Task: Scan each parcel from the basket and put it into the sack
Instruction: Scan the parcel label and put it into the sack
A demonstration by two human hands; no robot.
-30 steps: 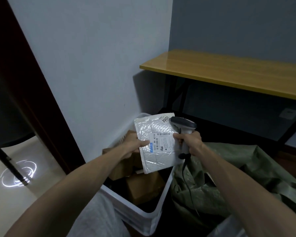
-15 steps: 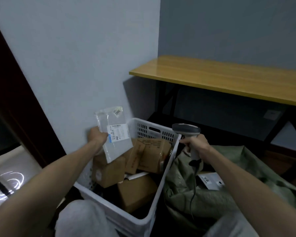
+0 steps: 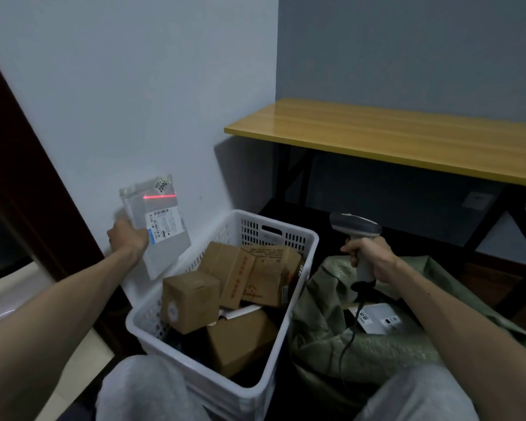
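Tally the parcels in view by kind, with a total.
Brown cardboard boxes in the basket: 4
White mailer in the left hand: 1
White parcel in the sack: 1
Total: 6

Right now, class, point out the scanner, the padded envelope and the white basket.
scanner (image 3: pixel 355 224): head view, on its grey head.
padded envelope (image 3: pixel 164 221): head view, on its shipping label.
white basket (image 3: pixel 225 397): head view, on its near wall.

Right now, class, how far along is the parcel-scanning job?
Done: one white parcel lies in the green sack. In hand: the left hand holds a bubble mailer; the right hand aims a scanner, its red line above the barcode label. Left: several cardboard boxes in the basket.
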